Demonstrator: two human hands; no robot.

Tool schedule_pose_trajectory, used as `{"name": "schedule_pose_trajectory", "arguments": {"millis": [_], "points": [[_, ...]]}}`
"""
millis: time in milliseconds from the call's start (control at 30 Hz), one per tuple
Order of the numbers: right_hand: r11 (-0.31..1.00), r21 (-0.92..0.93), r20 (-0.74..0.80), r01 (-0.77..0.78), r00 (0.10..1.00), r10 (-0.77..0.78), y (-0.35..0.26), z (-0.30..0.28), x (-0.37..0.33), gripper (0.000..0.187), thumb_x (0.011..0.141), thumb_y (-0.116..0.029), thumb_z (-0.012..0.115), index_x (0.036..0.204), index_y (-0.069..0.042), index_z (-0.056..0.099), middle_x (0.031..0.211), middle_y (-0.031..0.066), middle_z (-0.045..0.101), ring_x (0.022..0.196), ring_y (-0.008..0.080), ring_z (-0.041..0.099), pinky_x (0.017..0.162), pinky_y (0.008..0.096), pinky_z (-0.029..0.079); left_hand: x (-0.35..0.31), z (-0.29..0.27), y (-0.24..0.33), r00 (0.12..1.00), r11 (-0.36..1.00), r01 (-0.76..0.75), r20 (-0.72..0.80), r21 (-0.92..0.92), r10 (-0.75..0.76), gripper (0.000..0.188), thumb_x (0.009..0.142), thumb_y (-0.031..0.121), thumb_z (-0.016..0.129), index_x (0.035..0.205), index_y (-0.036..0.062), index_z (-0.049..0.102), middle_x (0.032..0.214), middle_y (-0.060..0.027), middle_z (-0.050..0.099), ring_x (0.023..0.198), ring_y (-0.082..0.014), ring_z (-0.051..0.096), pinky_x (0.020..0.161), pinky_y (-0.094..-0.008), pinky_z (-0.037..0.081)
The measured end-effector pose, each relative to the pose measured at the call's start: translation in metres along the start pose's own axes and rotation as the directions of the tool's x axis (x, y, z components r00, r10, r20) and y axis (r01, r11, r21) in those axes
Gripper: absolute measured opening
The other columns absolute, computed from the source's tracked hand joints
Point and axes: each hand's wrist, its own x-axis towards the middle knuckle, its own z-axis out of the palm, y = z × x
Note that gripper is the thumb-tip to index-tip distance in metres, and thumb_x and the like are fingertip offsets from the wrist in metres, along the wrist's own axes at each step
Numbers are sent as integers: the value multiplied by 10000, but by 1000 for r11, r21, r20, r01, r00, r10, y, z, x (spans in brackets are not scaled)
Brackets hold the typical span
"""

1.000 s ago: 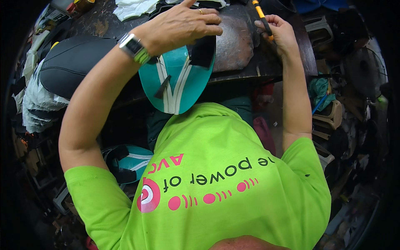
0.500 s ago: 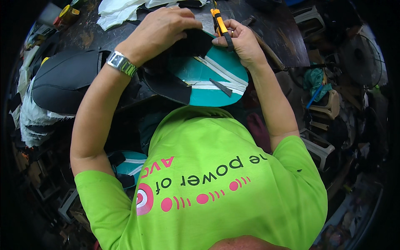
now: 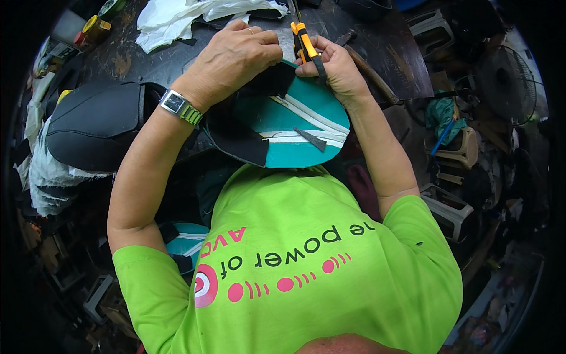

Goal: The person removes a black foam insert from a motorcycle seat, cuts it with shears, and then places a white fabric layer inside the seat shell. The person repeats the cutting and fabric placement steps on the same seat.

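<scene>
A teal and black sewn cover (image 3: 300, 106) with white seam strips hangs over the table's near edge, in front of my green shirt. At its upper edge, the fingers of my left hand (image 3: 233, 56) are closed in a pinch; what lies between them is hidden. My right hand (image 3: 339, 68) holds scissors (image 3: 305, 42) with yellow and black handles, blades pointing away, while its thumb rests by the cover's upper right edge. A small dark triangular scrap (image 3: 311, 139) lies on the white strip.
A black padded seat (image 3: 94, 124) stands at the left. White cloth (image 3: 168, 26) lies on the dark table (image 3: 404, 59), and a hammer (image 3: 372, 74) rests right of my right hand. Jars (image 3: 91, 30) are at far left; stools (image 3: 460, 147) and a fan (image 3: 504, 79) at right.
The cover's near edge sits lower toward me, and more of its upper edge shows. My left hand has shifted slightly right and nearer. The scissors have moved a little left and nearer.
</scene>
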Motion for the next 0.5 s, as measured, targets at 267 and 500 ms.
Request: {"name": "schedule_pose_trajectory", "arguments": {"millis": [267,500], "points": [[999,-40,-55,-17,998,15,-1,1,4,476,728,-25,869,1141,-49,634,927,47,718,835,103,693,848,238,556,-9,-10,-1,994,994,-97,-47,-52,94,46,991,155,609,1017,128,583,995,-60,618,969,-205,595,905,-353,428],[965,-256,52,58,998,-46,2,15,12,389,782,-47,841,1111,-42,633,835,1,687,756,57,640,740,192,506,-18,-5,3,977,977,79,211,-197,-37,116,947,139,654,1045,101,604,1011,-75,650,1009,-240,607,917,-370,443]]}}
